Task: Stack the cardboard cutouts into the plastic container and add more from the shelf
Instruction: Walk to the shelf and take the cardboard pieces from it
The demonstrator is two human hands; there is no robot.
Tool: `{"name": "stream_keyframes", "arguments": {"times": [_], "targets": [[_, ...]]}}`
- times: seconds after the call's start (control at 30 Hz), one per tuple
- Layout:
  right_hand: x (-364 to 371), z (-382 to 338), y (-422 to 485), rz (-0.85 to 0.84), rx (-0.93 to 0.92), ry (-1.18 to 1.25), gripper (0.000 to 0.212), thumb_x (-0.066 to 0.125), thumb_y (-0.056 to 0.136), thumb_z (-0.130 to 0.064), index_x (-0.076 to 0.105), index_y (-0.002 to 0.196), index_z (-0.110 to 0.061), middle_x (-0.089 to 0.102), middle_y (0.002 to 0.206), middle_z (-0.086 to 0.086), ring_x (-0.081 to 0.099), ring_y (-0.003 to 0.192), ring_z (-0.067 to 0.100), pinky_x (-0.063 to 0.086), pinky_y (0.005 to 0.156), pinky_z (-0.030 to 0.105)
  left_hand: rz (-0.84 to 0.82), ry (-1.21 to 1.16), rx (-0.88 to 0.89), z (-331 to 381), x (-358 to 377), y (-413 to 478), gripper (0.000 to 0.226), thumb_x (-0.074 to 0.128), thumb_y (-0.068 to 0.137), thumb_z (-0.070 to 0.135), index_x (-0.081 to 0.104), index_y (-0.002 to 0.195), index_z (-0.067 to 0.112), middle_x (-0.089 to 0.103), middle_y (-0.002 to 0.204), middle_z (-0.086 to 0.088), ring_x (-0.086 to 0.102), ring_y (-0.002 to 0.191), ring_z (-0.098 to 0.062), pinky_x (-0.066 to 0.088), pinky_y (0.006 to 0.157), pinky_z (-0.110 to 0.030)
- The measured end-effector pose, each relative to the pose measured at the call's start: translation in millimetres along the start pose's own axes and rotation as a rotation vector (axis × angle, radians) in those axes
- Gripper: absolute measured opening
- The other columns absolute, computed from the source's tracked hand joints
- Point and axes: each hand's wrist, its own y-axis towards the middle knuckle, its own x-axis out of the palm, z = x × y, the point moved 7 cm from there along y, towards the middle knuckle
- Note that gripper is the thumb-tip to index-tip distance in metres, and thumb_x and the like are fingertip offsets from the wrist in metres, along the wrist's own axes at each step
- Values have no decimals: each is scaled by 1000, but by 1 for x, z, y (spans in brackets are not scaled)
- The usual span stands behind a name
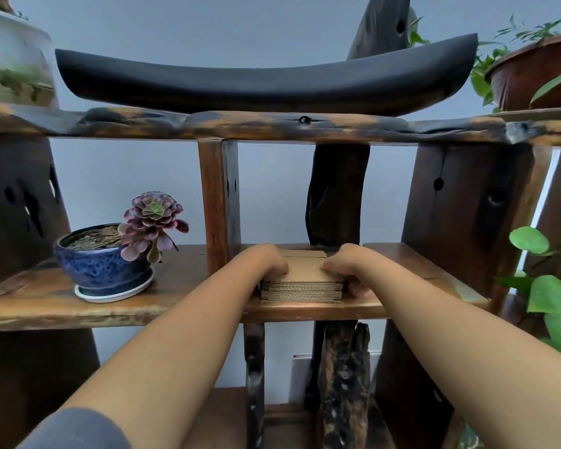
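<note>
A stack of brown cardboard cutouts [302, 283] lies flat on the middle wooden shelf [305, 307], near its front edge. My left hand [263, 262] curls over the stack's left side, fingers on the top sheet. At the right side my right hand [344, 264] grips the stack, fingers on top and thumb down the edge. Both hands clamp the pile between them. The plastic container is out of view.
A blue ceramic pot [102, 265] with a purple succulent [153, 222] stands on the shelf to the left. An upright wooden post [217, 202] rises just left of the stack. A black curved dish [266, 82] sits on the upper shelf. Green leaves [551, 293] hang at the right.
</note>
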Motion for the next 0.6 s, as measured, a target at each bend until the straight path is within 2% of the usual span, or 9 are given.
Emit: {"name": "stream_keyframes", "arguments": {"times": [0.07, 0.13, 0.27, 0.43, 0.6], "targets": [[3, -2, 1, -3, 15, 2, 33, 59, 92, -29, 53, 111, -3, 64, 101, 21, 69, 92, 38, 59, 85, 47, -16, 3, -16, 2, 0, 3, 50, 51, 98, 33, 45, 137, 2, 55, 134, -16, 58, 120, -30, 49, 100, -36], [7, -5, 0, -10, 28, -5, 39, 59, 92, -24, 51, 122, -2, 63, 111, 23, 69, 96, 39, 59, 87, 48, -41, 6, -49, 2, 0, 3, 53, 50, 98, 38, 45, 137, 2, 54, 136, -15, 56, 123, -29, 48, 101, -36], [15, -5, 0, -11, 49, 0, 47, 56, 93, -17, 43, 136, -4, 60, 117, 22, 68, 101, 38, 58, 89, 47, -100, -27, -112, -2, 4, 4, 57, 48, 98, 41, 45, 137, 0, 52, 140, -13, 52, 128, -27, 45, 104, -35], [16, 0, 0, 36, 6, 137, 40, 58, 91, -12, 50, 128, -2, 56, 106, 18, 62, 109, 36, 53, 96, 48, -100, -162, -126, -3, 11, 2, 60, 46, 99, 40, 38, 141, -3, 47, 144, -15, 48, 131, -29, 42, 106, -36], [16, 4, -7, 90, -25, 286, 37, 56, 89, -4, 50, 125, -4, 53, 96, 15, 59, 107, 37, 53, 94, 46, -86, -460, -136, -5, 16, -2, 62, 61, 94, 31, 39, 141, -2, 47, 144, -17, 48, 130, -33, 40, 110, -44]]}}
